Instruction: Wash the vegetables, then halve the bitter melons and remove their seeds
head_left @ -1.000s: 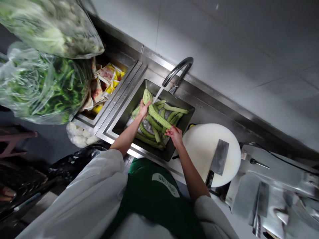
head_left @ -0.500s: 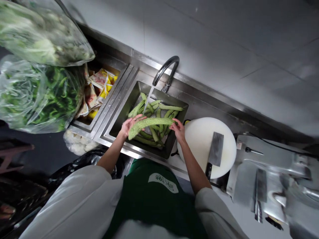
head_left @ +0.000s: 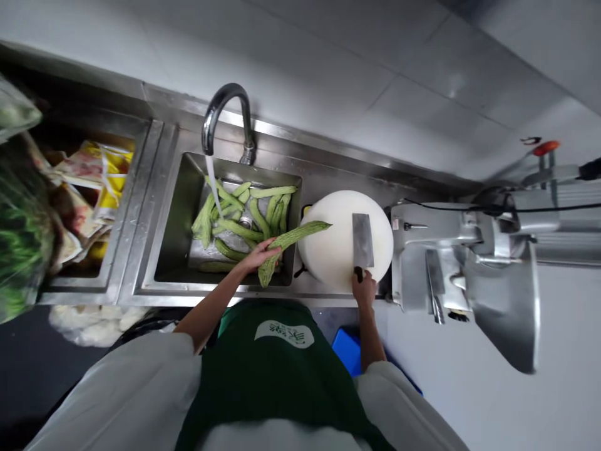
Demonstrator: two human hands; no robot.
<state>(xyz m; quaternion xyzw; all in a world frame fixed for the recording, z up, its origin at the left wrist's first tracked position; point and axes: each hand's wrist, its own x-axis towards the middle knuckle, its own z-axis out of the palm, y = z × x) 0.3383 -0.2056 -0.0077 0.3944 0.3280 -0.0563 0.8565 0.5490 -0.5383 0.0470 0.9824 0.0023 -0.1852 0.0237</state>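
My left hand is closed around the thick end of a long, ridged green gourd. The gourd slants over the sink's right rim, its thin end above the round white chopping board. On that board lies a cleaver, blade flat and pointing away from me. My right hand is wrapped round its black handle at the board's near edge. Several more gourds lie in the steel sink, where water runs onto them from the curved tap.
At the left, printed packets fill a second basin beside bagged green vegetables. A metal machine stands right of the board, with another blade on it. A blue container sits below the counter.
My right hand has let go of the gourd and taken the cleaver's handle. The left hand has carried the gourd rightward toward the board. My view has shifted right.
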